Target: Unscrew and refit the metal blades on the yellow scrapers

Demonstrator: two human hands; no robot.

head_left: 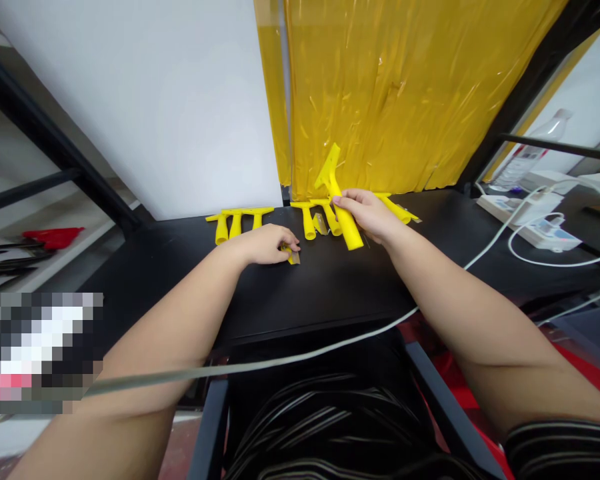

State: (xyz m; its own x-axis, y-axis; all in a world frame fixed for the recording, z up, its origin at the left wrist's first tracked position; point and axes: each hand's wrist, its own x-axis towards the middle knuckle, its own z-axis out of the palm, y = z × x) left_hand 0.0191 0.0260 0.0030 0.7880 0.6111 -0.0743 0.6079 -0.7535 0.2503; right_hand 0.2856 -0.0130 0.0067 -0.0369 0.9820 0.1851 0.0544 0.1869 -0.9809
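My right hand [367, 212] is closed around a yellow plastic scraper [349, 230] with a T-shaped head, held tilted above the black desk, head pointing up and away. Low over the desk, my left hand [269, 244] has its fingers curled down onto a small flat yellow-and-brown piece [295, 257]; the fingers partly cover it. Beyond my left wrist, several similar yellow scrapers [235, 224] lie side by side. More lie near my right hand, including one scraper [308, 223] beside a small brownish flat piece [321, 224].
Behind the desk [290, 300] stand a white panel [155, 107] and a panel covered in yellow film [405, 87]. White power strips [530, 223] and a plastic bottle [535, 150] are at the right. A white cable [330, 348] crosses in front of me.
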